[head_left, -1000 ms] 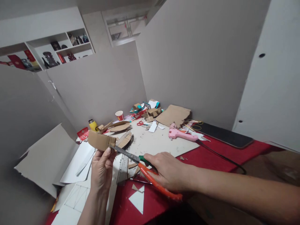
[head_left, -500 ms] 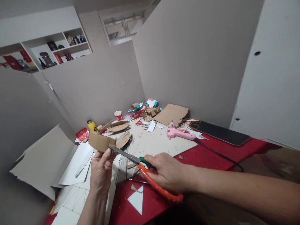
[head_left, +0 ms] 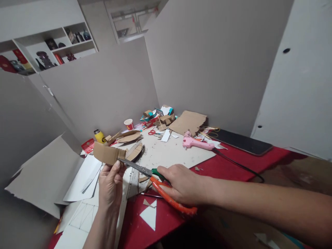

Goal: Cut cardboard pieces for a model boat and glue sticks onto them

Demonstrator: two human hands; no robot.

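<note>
A curved strip of brown cardboard (head_left: 105,153) is pinched between the thumb and fingers of my left hand (head_left: 111,183), raised above the table's left part. My right hand (head_left: 178,183) grips a pair of scissors (head_left: 141,168) with one orange handle and one green one. The blades point left, and their tips meet the lower edge of the strip close to my left thumb. Whether the blades are fully closed cannot be made out. Behind the strip lies a boat-shaped cardboard piece (head_left: 136,154), partly hidden by my left hand and the strip.
A pink glue gun (head_left: 198,143) with a black cord lies on the pale board (head_left: 178,155). Around stand a yellow bottle (head_left: 99,137), a paper cup (head_left: 128,124), a cardboard sheet (head_left: 188,122) and a dark flat panel (head_left: 243,142). White paper scraps (head_left: 149,218) lie on the red cloth (head_left: 166,228).
The view has shifted slightly, so everything sits a bit higher and further left. Both hands keep their holds; the scissor tips stay at the strip's lower edge.
</note>
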